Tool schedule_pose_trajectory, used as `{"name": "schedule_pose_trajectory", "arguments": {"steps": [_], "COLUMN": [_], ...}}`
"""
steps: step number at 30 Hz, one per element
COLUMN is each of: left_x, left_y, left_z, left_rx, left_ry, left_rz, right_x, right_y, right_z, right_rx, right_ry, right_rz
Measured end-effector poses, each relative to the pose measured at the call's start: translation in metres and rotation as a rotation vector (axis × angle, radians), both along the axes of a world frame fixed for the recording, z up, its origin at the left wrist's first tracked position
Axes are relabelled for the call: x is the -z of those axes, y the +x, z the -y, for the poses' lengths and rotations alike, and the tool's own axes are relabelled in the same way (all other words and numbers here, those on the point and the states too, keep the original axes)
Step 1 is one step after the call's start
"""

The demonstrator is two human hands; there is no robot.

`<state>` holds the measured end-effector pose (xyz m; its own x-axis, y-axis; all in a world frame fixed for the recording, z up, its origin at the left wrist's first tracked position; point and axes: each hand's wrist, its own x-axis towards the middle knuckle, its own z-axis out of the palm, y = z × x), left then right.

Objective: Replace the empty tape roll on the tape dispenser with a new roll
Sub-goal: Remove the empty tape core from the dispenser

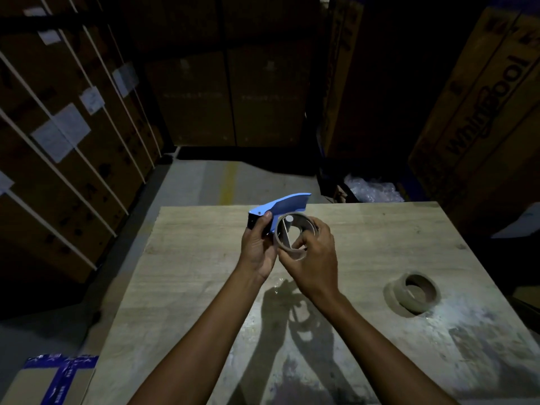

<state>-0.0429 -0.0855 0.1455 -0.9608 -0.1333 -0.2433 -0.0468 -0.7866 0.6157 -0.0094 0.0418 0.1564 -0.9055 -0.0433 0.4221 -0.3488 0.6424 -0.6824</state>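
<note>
Left hand (258, 247) clamped on blue tape dispenser (280, 210), held above wooden table (204, 276). Right hand (314, 255) pinches empty cardboard core (292, 229) at dispenser hub. Core looks light, thin-walled, crushable: grip rim edges. New tape roll (413, 293) lies on table, right of right hand; likely heavier, stiff.

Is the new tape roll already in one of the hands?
No, the new tape roll lies on the table, while the left hand holds the dispenser and the right hand grips the empty core.
</note>
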Motion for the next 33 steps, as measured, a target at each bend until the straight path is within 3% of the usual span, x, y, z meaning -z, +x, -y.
{"name": "schedule_pose_trajectory", "arguments": {"steps": [9, 17, 33], "left_x": [0.012, 0.008, 0.011], "left_y": [0.004, 0.012, 0.01], "left_z": [0.0, 0.0, 0.0], "left_rx": [0.029, 0.122, 0.145], "left_ry": [0.129, -0.003, -0.065], "left_rz": [0.109, 0.17, 0.188], "right_x": [0.004, 0.003, -0.002], "right_y": [0.003, -0.006, 0.0], "right_z": [-0.002, -0.002, -0.001], "right_rx": [-0.008, -0.034, -0.027], "right_ry": [0.02, 0.132, 0.167], "right_rz": [0.047, 0.238, 0.277]}}
